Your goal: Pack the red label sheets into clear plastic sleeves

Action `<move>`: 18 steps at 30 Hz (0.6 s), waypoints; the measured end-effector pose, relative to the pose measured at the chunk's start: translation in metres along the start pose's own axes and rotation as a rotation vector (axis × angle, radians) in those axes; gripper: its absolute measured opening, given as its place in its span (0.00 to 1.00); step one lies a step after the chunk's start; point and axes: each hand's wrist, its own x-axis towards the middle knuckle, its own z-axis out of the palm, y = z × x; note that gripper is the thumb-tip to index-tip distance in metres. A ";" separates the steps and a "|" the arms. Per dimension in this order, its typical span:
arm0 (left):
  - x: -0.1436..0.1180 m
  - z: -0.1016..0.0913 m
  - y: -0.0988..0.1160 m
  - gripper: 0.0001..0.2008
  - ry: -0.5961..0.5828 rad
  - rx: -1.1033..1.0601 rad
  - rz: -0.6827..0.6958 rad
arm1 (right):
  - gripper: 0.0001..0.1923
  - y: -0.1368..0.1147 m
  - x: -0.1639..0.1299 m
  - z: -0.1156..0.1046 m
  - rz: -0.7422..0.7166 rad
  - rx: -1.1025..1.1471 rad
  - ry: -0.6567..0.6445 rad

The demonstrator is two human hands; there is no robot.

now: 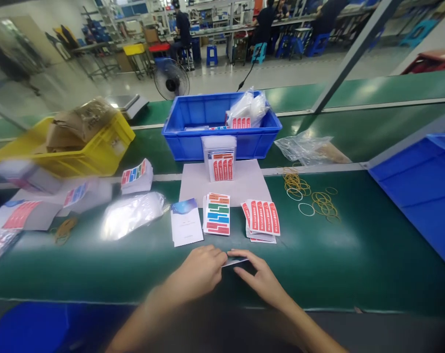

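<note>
A thin pale sheet (234, 262) lies low at centre frame on the green desk (355, 255), pinched between both hands: the left hand (199, 271) curled on its left edge, the right hand (259, 277) flat with fingers on its right edge. Just above sit a white card (186, 223), multicoloured labels (217, 214) and red labels (262, 218); rubber bands (312, 196) lie to the right, a blue bin (193, 142) above

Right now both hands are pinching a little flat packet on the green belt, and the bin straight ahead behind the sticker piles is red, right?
Not quite: the head view shows that the bin is blue, not red. The rest holds: the left hand and right hand pinch the flat packet on the green belt.
</note>
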 end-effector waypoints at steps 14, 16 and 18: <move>-0.018 -0.037 -0.149 0.14 0.725 0.135 -0.915 | 0.08 0.028 -0.004 -0.016 -0.014 0.071 0.053; -0.006 -0.035 -0.164 0.12 0.699 0.177 -0.923 | 0.09 0.032 -0.002 -0.014 -0.018 0.082 0.039; 0.008 -0.033 -0.174 0.10 0.709 0.195 -0.937 | 0.09 0.035 0.001 -0.012 -0.029 0.092 0.029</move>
